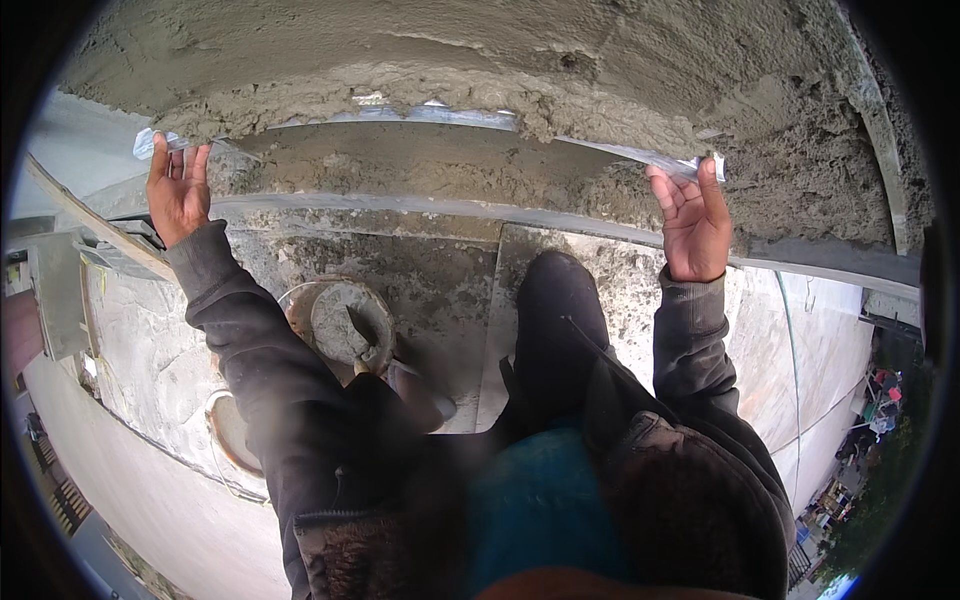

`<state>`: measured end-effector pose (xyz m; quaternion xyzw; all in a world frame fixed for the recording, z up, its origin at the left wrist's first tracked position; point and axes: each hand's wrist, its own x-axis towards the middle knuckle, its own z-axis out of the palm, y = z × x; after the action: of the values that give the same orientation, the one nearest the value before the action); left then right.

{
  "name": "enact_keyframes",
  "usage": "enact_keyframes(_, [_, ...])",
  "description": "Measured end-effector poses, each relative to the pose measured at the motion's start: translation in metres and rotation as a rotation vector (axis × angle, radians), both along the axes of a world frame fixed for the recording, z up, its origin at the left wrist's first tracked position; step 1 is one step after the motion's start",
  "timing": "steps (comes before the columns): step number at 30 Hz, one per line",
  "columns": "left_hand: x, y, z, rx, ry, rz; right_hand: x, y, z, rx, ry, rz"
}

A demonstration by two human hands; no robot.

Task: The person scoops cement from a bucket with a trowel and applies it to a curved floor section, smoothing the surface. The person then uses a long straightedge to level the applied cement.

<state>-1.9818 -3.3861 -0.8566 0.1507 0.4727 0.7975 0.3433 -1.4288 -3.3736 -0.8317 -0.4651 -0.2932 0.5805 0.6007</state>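
A long metal straightedge [435, 116] runs across the wall in front of me, with wet grey mortar [480, 55] heaped along its upper side and covering parts of it. Near its left end, my left hand [180, 195] grips it from below, thumb and fingers bent around the bar. My right hand [695, 220] holds the other end in the same way, the thumb up against the tip. Both arms are stretched out wide. Below the bar, a band of thinner mortar shows on the wall.
Under my left arm stands a bucket [297, 312] of mortar with a trowel [363, 325] in it. A second bucket [212, 425] is partly hidden by my sleeve. A wooden strip [105, 225] slants at the left; a narrow batten [880, 140] edges the mortar at the right.
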Motion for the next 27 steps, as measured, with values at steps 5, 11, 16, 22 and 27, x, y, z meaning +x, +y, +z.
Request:
enact_keyframes(5, [0.06, 0.002, 0.028, 0.025, -0.086, -0.05, 0.041, 0.002, 0.018, 0.081, -0.032, 0.002])
enact_keyframes(11, [-0.007, 0.005, 0.018, 0.079, -0.106, -0.001, 0.001, 0.006, 0.026, 0.086, 0.0, 0.033])
enact_keyframes(16, [0.015, 0.01, 0.029, 0.064, -0.177, 0.013, 0.034, 0.009, 0.046, 0.084, 0.03, 0.094])
enact_keyframes(22, [0.043, 0.01, 0.041, 0.114, -0.128, 0.004, 0.034, 0.003, 0.032, 0.11, 0.004, -0.018])
enact_keyframes(27, [0.029, 0.005, 0.023, 0.008, -0.092, -0.011, 0.017, 0.001, 0.0, -0.018, -0.012, -0.002])
